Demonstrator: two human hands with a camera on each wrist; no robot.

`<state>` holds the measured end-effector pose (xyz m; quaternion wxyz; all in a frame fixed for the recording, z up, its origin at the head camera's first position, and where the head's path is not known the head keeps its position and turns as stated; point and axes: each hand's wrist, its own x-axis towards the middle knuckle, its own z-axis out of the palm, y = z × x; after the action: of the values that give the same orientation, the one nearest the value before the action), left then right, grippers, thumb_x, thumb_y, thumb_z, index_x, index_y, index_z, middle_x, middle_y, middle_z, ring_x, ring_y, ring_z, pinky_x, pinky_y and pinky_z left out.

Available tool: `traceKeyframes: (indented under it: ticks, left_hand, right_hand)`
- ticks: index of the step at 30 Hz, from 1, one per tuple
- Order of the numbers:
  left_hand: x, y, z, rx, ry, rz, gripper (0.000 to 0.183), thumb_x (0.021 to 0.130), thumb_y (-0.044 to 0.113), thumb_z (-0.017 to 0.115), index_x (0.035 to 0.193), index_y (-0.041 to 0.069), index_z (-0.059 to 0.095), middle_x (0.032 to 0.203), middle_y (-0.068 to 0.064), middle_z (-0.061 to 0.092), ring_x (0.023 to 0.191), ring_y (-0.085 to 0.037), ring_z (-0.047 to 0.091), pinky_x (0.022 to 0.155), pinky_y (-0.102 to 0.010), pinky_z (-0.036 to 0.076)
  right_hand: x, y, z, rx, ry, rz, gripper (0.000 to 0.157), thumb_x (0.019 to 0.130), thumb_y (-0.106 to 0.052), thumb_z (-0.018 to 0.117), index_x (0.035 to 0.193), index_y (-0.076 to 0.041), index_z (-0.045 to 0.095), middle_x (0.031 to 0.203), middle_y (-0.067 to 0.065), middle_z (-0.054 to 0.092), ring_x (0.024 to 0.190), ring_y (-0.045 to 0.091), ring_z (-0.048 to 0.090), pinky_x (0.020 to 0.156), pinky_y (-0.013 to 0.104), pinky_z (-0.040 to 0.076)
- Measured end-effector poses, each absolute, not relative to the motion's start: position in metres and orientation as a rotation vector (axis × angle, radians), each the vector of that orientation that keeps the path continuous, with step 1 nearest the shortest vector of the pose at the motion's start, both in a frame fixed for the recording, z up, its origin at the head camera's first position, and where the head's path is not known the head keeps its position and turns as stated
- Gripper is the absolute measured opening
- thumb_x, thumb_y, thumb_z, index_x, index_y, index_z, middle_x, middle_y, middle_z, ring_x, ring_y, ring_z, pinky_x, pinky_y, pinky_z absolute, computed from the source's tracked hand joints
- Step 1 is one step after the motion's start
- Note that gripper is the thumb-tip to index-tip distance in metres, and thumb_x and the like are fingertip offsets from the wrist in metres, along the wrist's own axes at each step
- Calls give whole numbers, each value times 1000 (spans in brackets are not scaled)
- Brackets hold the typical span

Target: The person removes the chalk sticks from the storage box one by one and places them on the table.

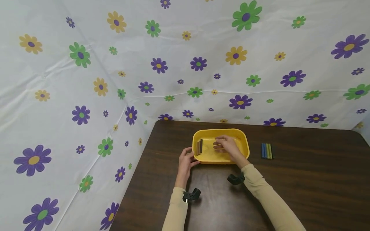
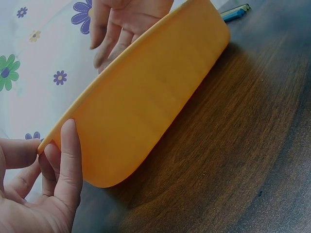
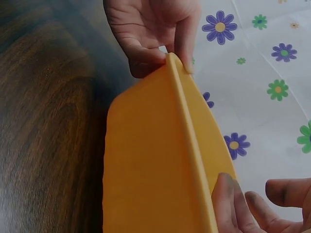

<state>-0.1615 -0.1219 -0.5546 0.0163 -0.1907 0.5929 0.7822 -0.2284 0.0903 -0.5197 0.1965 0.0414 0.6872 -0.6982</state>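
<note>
A yellow plastic tray (image 1: 241,136) stands on the table. At its near left corner my left hand (image 1: 184,163) grips the rim, with thumb and fingers on either side of the wall in the left wrist view. Inside, by the left end, brown sticks (image 1: 198,148) and a black stick (image 1: 201,145) lie side by side; they look like crayons or pastels. My right hand (image 1: 228,147) reaches over the near rim into the tray's middle. Its fingers (image 3: 226,204) look loosely spread, dark smudges show on the tips, and I see nothing held in them.
Right of the tray, several blue, green and dark sticks (image 1: 266,151) lie in a row on the dark wooden table (image 1: 312,173). A white flower-printed cloth (image 1: 173,51) hangs behind the table and along its left side.
</note>
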Motion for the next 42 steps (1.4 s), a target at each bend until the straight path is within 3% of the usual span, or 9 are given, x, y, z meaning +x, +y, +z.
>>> traceKeyframes:
  ticks: [16, 29, 35, 42]
  left_hand:
    - [-163, -122, -555, -613, 1832, 2429, 35, 104, 12, 57, 136, -3, 55, 113, -27, 61, 76, -19, 64, 65, -29, 61]
    - [-162, -123, -554, -599, 1828, 2422, 34, 105, 12, 57, 135, -1, 56, 118, -30, 61, 77, -17, 65, 67, -30, 62]
    - [-162, -123, -553, -588, 1828, 2424, 36, 105, 12, 57, 138, -3, 54, 121, -31, 60, 79, -19, 66, 67, -30, 62]
    - [-161, -124, -553, -588, 1839, 2418, 34, 105, 14, 57, 135, 0, 57, 121, -30, 60, 81, -20, 66, 69, -31, 62]
  right_hand:
    - [-229, 58, -528, 173, 1865, -1982, 42, 108, -8, 50, 142, 16, 45, 131, 40, 57, 116, 48, 65, 87, 47, 60]
    - [-233, 32, -536, 218, 1938, -1909, 44, 104, -6, 52, 143, 12, 46, 130, 34, 59, 118, 45, 63, 97, 53, 55]
    - [-235, 22, -537, 249, 1962, -1924, 46, 104, -8, 54, 145, 10, 45, 127, 30, 58, 113, 40, 62, 94, 48, 57]
    - [-241, 11, -542, 258, 1972, -1919, 52, 105, -10, 56, 151, 8, 39, 140, 31, 52, 121, 41, 59, 99, 52, 54]
